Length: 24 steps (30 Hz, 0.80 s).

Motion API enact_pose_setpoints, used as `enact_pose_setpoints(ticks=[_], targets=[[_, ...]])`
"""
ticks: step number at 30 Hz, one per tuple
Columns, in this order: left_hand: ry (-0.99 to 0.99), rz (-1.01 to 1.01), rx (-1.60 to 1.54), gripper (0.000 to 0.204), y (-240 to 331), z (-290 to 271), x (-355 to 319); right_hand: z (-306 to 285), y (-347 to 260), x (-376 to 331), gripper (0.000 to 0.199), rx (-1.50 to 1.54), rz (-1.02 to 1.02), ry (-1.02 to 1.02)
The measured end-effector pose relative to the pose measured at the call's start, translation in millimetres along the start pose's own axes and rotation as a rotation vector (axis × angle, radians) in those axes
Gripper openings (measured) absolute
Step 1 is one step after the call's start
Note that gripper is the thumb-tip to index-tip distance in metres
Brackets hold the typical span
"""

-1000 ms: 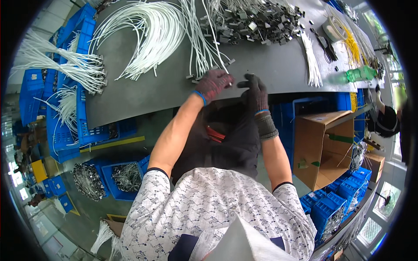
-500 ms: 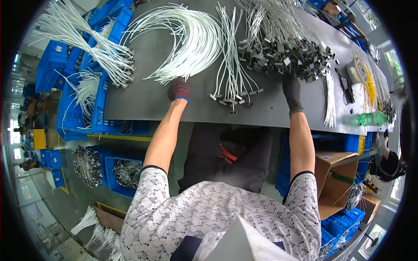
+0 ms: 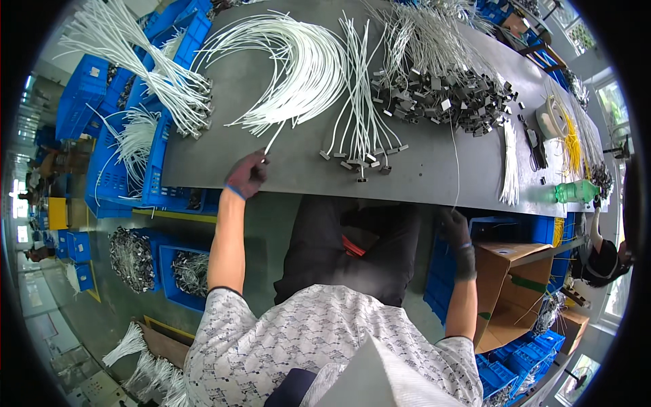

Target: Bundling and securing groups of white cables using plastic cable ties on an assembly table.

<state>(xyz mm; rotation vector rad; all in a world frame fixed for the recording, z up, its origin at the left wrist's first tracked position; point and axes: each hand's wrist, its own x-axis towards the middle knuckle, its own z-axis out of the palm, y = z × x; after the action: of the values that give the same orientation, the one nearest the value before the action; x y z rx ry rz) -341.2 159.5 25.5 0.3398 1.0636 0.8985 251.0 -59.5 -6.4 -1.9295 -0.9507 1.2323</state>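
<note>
Both hands have drawn back toward the table's (image 3: 298,169) near edge since the earlier frame. Over that edge, left of its middle, the left hand (image 3: 247,175) pinches a white tube (image 3: 273,141) leading to the fanned bundle (image 3: 308,71). Just past the edge, the right hand (image 3: 456,228) grips a thin wire (image 3: 458,163) running to the dark clips (image 3: 444,98).

Floor (image 3: 261,227): grey-green, yellow line (image 3: 178,216) cutting across!
Table (image 3: 217,163): dark grey, broad!
Windows (image 3: 612,105): bright, down the right!
</note>
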Motion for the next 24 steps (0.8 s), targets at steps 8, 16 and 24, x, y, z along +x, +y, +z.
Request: enact_pose_setpoints(ticks=[8,16,24], targets=[[-0.601,0.295,-0.692,0.050,52,42,-208,24,235,-128,0.021,-0.870,-0.115,-0.044],[-0.838,0.592,-0.741,0.026,121,109,-226,75,319,-237,0.025,-0.829,-0.086,-0.018],[-0.523,0.055,0.186,0.018,-127,273,18,93,181,-192,0.025,-0.653,-0.126,0.159]])
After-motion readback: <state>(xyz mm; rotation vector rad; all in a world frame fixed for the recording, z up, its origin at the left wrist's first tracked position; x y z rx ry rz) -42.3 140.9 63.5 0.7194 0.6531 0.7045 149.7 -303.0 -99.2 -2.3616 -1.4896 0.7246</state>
